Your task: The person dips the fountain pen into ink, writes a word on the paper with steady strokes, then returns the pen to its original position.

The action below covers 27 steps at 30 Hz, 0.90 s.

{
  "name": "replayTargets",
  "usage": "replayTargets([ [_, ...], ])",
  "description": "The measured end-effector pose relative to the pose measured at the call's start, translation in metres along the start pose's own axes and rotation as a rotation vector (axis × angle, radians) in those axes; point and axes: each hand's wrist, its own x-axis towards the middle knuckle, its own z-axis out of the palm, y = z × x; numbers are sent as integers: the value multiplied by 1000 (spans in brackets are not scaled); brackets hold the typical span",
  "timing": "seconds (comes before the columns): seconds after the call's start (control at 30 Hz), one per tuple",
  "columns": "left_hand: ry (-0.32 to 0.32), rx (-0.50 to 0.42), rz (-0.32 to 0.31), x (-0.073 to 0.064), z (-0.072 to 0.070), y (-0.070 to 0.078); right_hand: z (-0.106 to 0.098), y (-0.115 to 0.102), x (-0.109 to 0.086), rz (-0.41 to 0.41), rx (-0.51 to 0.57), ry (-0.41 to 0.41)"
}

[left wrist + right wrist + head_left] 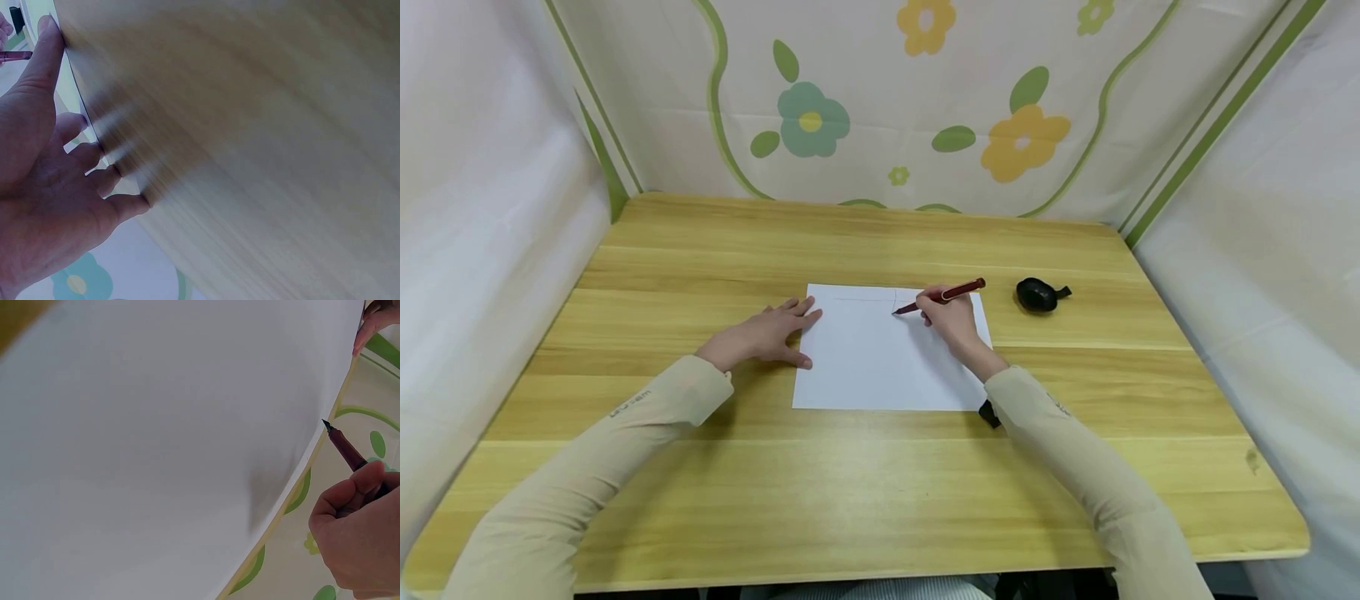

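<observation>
A white sheet of paper lies on the wooden table, with a thin horizontal line and a short vertical line drawn near its top edge. My right hand grips a dark red fountain pen, its nib at the lower end of the vertical line. In the right wrist view the pen's metal nib shows beyond the curled fingers. My left hand rests at the paper's left edge with fingers spread, thumb and fingertips on the sheet's border. The left wrist view shows that hand's palm and its extended fingers.
A small black rounded object with a short strap sits on the table right of the paper. Another black piece shows at the paper's lower right corner, partly under the right sleeve. White curtains with flower prints enclose the table's back and sides.
</observation>
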Motion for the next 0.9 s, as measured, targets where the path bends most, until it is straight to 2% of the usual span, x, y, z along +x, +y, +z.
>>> replayTargets([
  [0.63,-1,-7,-6,1,-1,1,0,-2,-12,30,-42,-30],
  [0.9,-3,-10,-8,0,-2,1,2,-2,-19,16,-37,-58],
])
